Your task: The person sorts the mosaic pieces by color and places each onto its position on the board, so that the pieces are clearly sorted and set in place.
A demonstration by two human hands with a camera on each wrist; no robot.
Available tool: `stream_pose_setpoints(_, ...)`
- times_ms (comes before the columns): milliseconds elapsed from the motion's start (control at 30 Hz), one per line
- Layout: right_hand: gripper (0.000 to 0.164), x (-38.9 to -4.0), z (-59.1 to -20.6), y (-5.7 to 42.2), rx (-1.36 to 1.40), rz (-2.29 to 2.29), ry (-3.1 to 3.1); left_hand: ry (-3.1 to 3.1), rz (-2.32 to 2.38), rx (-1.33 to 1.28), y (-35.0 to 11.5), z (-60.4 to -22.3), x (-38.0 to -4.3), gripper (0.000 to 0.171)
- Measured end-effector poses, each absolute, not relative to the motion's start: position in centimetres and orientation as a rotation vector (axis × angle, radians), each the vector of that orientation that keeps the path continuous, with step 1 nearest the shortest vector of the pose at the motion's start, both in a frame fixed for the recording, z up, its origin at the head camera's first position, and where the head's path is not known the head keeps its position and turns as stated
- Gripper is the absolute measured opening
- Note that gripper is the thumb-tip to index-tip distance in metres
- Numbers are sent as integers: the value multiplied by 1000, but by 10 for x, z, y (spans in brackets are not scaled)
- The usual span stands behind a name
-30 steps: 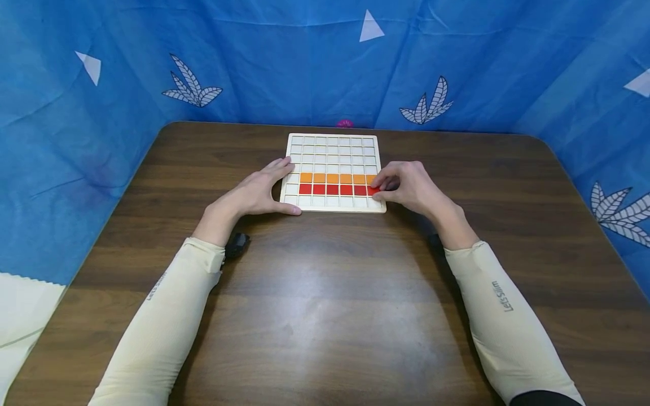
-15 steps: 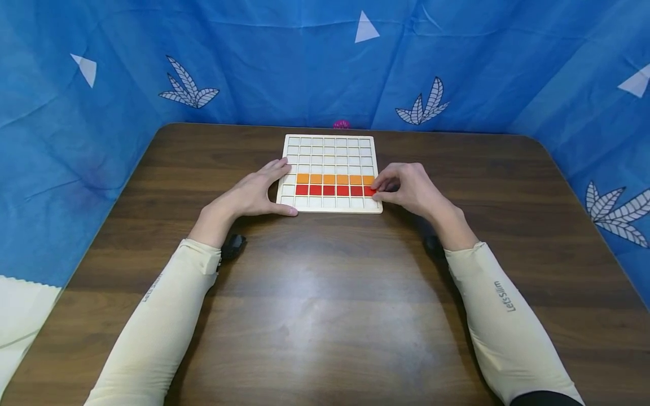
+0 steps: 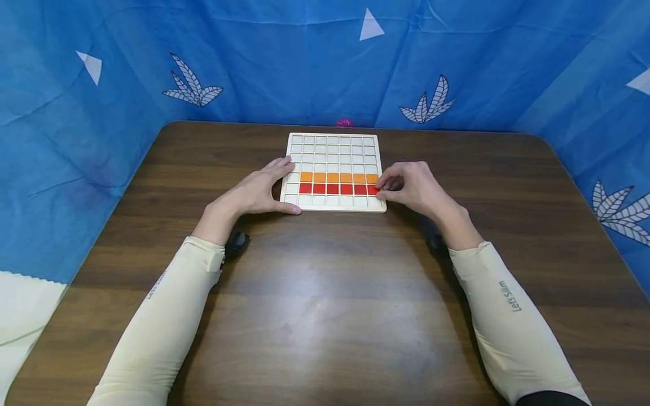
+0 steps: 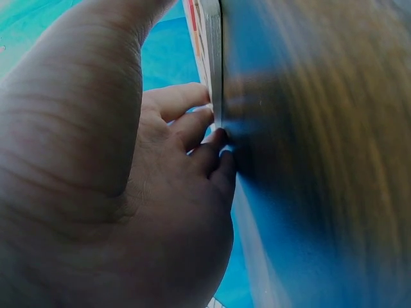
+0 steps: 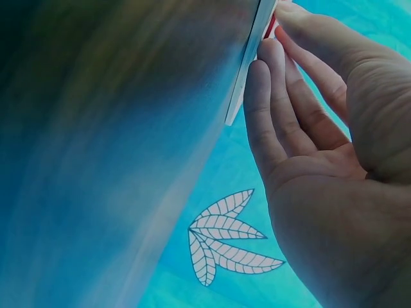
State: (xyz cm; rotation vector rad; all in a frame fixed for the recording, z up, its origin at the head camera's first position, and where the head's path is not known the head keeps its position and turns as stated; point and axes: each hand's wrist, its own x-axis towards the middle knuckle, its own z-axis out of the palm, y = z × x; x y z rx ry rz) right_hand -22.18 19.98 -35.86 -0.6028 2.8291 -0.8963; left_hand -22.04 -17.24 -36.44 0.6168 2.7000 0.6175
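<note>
A pale grid board (image 3: 332,207) lies flat near the table's far side. Orange square tiles (image 3: 332,178) fill most of one row; red square tiles (image 3: 332,189) fill most of the row in front. My left hand (image 3: 256,189) rests spread at the board's left edge, fingertips on its left rim and thumb at the front corner. In the left wrist view its fingers (image 4: 192,131) touch the board's edge. My right hand (image 3: 413,186) pinches the rightmost red tile (image 3: 373,190) between thumb and fingers. In the right wrist view the thumb hides most of that tile.
The brown wooden table (image 3: 325,304) stretches toward me and to both sides of the board. A blue curtain (image 3: 284,62) with leaf prints hangs behind it. White cloth (image 3: 25,316) lies beyond the left table edge.
My right hand has shifted slightly right relative to the board, and the rightmost red tile now lies in line with its row. The left hand holds its place on the board.
</note>
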Motion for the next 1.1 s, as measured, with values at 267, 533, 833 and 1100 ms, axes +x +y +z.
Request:
stream_pose_setpoints(267, 21, -219, -358, 205, -625, -904, 2862, 2700, 600, 634, -170, -363, -222, 118)
stream_pose_setpoints(533, 21, -221, -360, 213, -594, -925, 2957, 2702, 616, 614, -172, -366, -219, 119)
stream_pose_setpoints(833, 73, -220, -355, 224, -444, -872, 3029, 2707, 630, 632, -172, -370, -218, 118)
stream_pose_setpoints(1100, 93, -216, -351, 244, -399, -806, 3006, 2715, 620, 644, -170, -368, -219, 118)
